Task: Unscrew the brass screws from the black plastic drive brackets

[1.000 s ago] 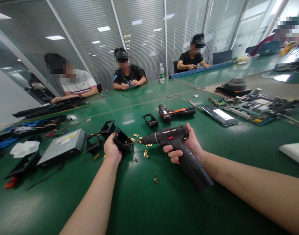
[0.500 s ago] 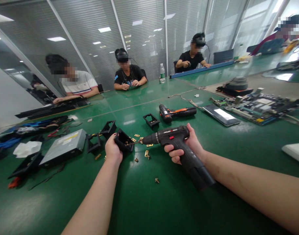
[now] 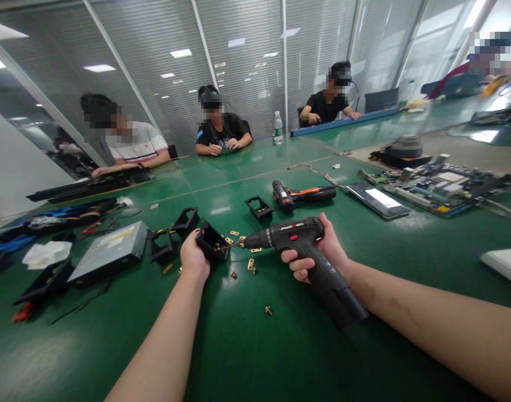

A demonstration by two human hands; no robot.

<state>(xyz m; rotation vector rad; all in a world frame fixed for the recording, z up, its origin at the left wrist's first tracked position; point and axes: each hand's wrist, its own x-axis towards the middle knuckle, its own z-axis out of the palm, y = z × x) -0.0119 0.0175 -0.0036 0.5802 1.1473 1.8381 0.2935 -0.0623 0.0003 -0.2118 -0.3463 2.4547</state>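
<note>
My left hand (image 3: 194, 258) is closed around a black square plastic frame (image 3: 205, 237), tilted so its hollow faces right. Inside the frame a small brass-coloured bit of hardware shows. My right hand (image 3: 309, 257) grips a black cordless drill (image 3: 295, 229) by its handle, fingers wrapped below the red switch. The drill points left, and its long thin bit (image 3: 230, 245) reaches into the frame; whether the tip sits on a screw I cannot tell. Small brass plates (image 3: 251, 263) lie around the chuck. Several loose screws (image 3: 268, 310) are on the green table nearer to me.
More black frames (image 3: 259, 209) stand beyond and to the left. A second drill (image 3: 303, 194) lies behind mine. A silver metal box (image 3: 108, 251) is at left, a circuit board (image 3: 448, 181) at right. Several co-workers sit across the green table (image 3: 238, 352).
The view has shifted very slightly. Both hands, the frame and the drill stay in practically the same position, with the bit still inside the frame.
</note>
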